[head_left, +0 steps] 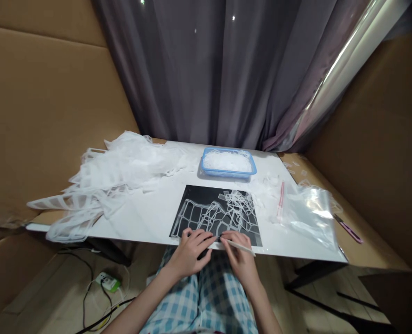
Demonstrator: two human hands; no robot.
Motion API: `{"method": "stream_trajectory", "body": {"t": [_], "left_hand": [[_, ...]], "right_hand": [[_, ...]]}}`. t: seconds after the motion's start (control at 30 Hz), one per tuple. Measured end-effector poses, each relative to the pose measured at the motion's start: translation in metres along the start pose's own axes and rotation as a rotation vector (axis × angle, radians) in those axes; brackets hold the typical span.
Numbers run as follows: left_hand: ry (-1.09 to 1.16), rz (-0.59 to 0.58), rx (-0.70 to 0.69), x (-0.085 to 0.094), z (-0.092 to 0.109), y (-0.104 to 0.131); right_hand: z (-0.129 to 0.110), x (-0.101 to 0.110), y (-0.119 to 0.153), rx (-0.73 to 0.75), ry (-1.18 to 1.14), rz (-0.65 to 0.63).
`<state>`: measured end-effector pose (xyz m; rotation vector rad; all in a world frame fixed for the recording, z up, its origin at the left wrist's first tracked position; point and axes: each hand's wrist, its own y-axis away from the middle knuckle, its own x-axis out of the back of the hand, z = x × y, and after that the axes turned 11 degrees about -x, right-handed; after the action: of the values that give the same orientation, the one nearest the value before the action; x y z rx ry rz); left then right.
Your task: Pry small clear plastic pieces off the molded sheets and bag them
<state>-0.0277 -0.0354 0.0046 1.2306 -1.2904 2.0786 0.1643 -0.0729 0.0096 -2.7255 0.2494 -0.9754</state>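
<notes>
Pinched a pale strip (246,249) in the right hand (242,264) and curled the left hand (189,254), with grasp unclear, by likely light, limp, tearable white mesh (238,202), best lifted by its border, on the black mat (193,191).

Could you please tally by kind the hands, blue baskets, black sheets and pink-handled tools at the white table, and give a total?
Hands: 2 (left hand, right hand)
Blue plastic basket: 1
Black rectangular sheet: 1
Slim pink-handled tool: 1
Total: 5
</notes>
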Motion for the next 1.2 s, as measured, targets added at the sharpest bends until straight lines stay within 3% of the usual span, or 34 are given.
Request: {"method": "stream_trajectory", "body": {"t": [0.23, 0.43, 0.87, 1.2], "left_hand": [[-0.080, -0.070, 0.002, -0.012, -0.006, 0.003], [-0.114, -0.064, 0.034, -0.016, -0.006, 0.002], [-0.195, -0.062, 0.012, -0.022, -0.002, -0.001], [-0.198, -0.036, -0.008, -0.025, -0.004, 0.001]], "right_hand": [[0.005, 0.013, -0.015, 0.032, 0.073, -0.107], [0.009, 0.025, -0.016, 0.023, 0.101, -0.198], [0.020, 0.012, -0.004, -0.102, -0.011, -0.063], [0.010, 0.007, 0.002, 0.059, 0.199, -0.060]]}}
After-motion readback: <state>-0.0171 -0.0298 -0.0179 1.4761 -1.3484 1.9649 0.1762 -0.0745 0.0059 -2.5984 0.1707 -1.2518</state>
